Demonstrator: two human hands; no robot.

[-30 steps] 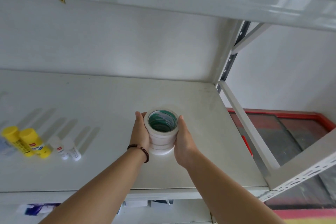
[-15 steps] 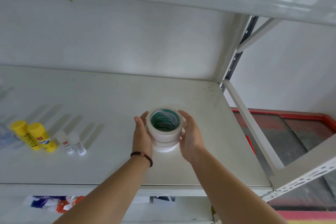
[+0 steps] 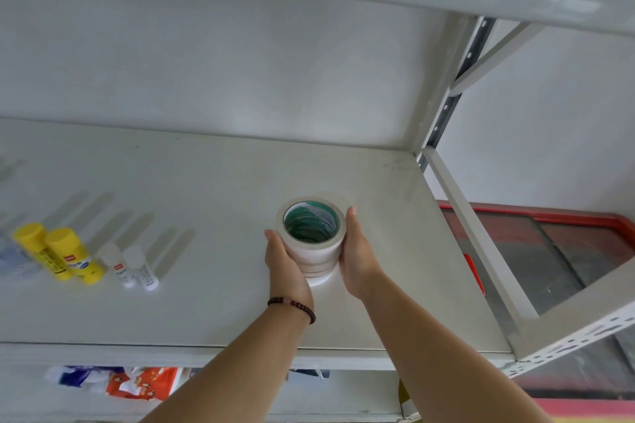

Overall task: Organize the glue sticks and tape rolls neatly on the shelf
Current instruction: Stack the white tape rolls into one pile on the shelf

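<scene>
Head view: a white metal shelf [image 3: 206, 312] filled most of the frame, seen from above and in front. Just right of centre stood a stack of white tape rolls [image 3: 311, 244] with green cores, its open hole facing up toward the camera. The stack's long axis ran upright, leaning a little toward the top of the frame, and its base appeared to rest on the shelf, though the hands hid the contact.

Both forearms came up from the bottom edge. The left hand [image 3: 287, 268], with a dark bead bracelet [image 3: 292, 306] at the wrist, pressed its palm against the stack's left side. The right hand [image 3: 357, 257] pressed the right side, fingers pointing toward the back wall. Both hands were flattened and clamped on the stack between them, neither curled round it. The stack lay directly between the two hands, equally near to each.

At the left of the frame, well apart from the tape, two yellow glue sticks [image 3: 56, 252] and two smaller white glue sticks [image 3: 132, 266] stood close in a row. Bare shelf lay between them and the tape.

The next move probably turned on that upright axis: several loose rolls could shear sideways, so the palms would need to squeeze evenly when sliding or letting go.

Coloured packets [image 3: 137, 383] showed on a lower level, bottom left.
</scene>
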